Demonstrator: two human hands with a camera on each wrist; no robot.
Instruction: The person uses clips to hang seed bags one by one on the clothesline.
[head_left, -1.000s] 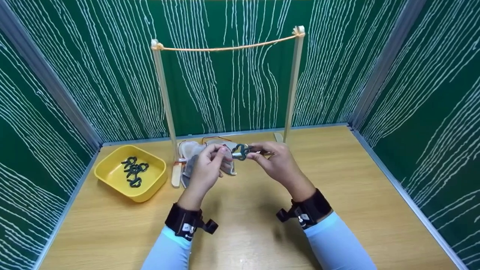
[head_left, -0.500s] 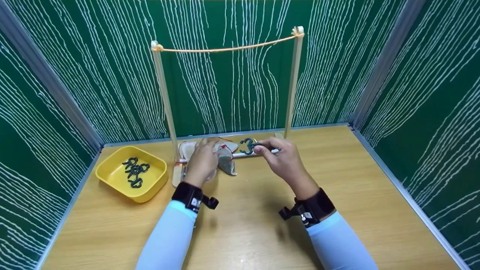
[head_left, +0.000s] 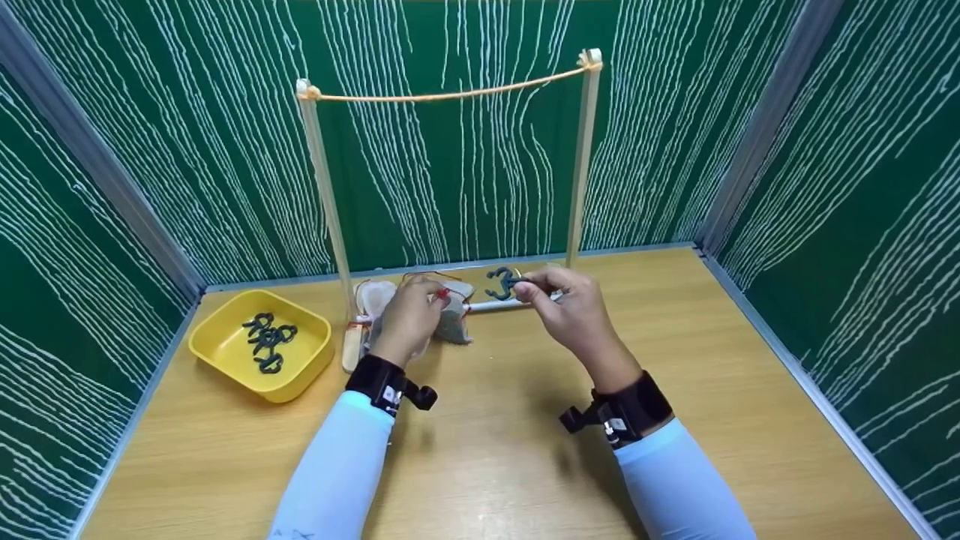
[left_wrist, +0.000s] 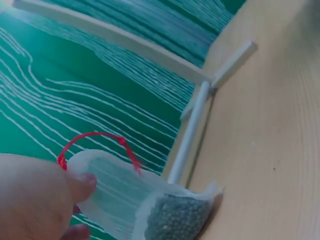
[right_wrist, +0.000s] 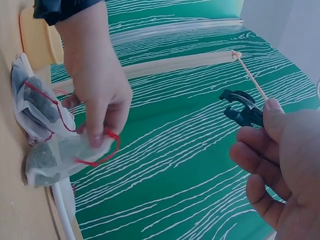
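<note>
My left hand [head_left: 409, 319] pinches the top of a mesh drawstring bag [left_wrist: 177, 215] between thumb and fingers. Dark granules fill the bag's lower end, which hangs down at the tabletop, and a red cord [left_wrist: 95, 134] loops from its mouth. In the right wrist view, other mesh bags [right_wrist: 40, 102] lie beside it, partly hidden by the left hand in the head view. Farther right, my right hand [head_left: 566, 307] grips a dark green plastic clip [head_left: 501, 283] by its handle end. The clip's curved jaws point left toward the bag, apart from it.
A yellow tub [head_left: 300, 379] with several dark green clips [head_left: 268, 341] stands at the left. Behind the hands rises a wooden frame, its post [head_left: 581, 165] on the right, with an orange cord [head_left: 450, 96] strung across the top. A white bar [head_left: 499, 304] runs low between the posts.
My left hand has drawn back left from the clip, reached over the bags and now lifts one bag's top. The right hand with the clip has shifted slightly right and up.
</note>
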